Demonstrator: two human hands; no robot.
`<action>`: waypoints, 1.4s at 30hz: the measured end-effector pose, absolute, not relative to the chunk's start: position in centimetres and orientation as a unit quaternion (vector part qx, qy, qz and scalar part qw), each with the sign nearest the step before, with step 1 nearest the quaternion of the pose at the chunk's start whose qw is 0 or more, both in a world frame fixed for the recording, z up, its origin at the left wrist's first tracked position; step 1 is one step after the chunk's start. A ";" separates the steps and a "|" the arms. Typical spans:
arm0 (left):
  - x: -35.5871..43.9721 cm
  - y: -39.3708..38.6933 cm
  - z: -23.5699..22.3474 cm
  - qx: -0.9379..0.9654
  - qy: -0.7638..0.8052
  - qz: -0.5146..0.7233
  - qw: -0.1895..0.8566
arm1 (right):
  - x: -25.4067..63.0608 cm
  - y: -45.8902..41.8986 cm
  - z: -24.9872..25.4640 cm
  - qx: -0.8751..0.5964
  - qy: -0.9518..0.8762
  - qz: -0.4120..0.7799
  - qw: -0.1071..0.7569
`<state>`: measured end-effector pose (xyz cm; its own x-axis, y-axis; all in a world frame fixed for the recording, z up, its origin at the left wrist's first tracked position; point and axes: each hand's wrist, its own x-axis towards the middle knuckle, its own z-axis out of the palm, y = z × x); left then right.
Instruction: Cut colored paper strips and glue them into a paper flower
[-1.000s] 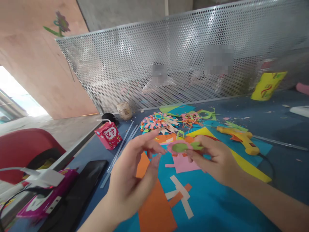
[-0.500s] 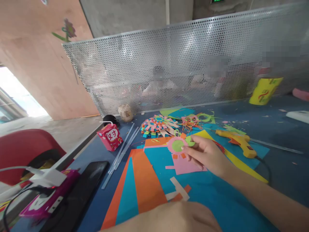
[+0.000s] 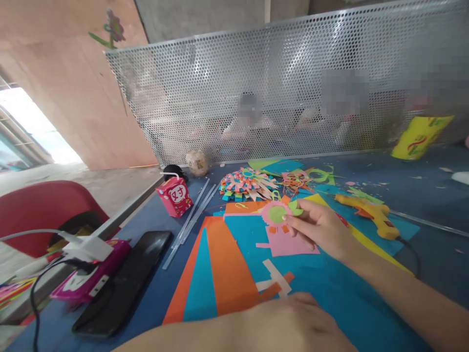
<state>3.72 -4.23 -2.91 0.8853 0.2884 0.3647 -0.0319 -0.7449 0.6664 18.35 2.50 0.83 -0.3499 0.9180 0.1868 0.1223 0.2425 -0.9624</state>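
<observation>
Pinched between the thumb and fingers of my right hand [image 3: 318, 225] is a paper flower [image 3: 275, 215], with a green centre, a pink fringed ring, orange tabs and a green leaf at its right side. It is held over a pink paper piece [image 3: 291, 244]. My left hand [image 3: 293, 325] is low at the front edge of the view, back upward, over blue paper [image 3: 340, 303]; its fingers are hidden. Just beyond it lie white and orange paper strips [image 3: 276, 278]. Orange sheets [image 3: 229, 269] spread to the left.
A yellow glue gun [image 3: 370, 212] with a cord lies right. Clear glue sticks [image 3: 190, 220], a red drink carton [image 3: 175, 196], a black phone [image 3: 124, 283] and a purple power strip [image 3: 91, 281] are left. Behind are a multicoloured fringed paper pile [image 3: 247, 185] and a perforated metal screen [image 3: 205, 98].
My left hand has moved from beside the flower down to the front of the table. The right hand keeps the flower, whose face now tilts toward me. The view has shifted slightly.
</observation>
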 end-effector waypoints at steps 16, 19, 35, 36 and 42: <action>0.0 0.6 1.5 0.706 0.466 0.457 0.275 | 19.1 3.3 1.2 -0.366 -0.628 0.448 0.520; 0.0 0.6 1.0 0.759 0.462 0.378 0.260 | 19.4 3.6 1.3 -0.365 -0.615 0.418 0.561; 0.0 1.8 -0.6 0.701 0.498 0.398 0.319 | 20.1 5.8 -0.8 -0.432 -0.730 0.297 0.439; 0.0 2.0 -0.5 0.674 0.503 0.421 0.339 | 20.2 5.7 -0.7 -0.426 -0.748 0.264 0.436; 0.2 2.6 -0.1 0.515 0.451 0.511 0.519 | 20.7 4.8 -0.1 -0.277 -0.869 0.096 0.399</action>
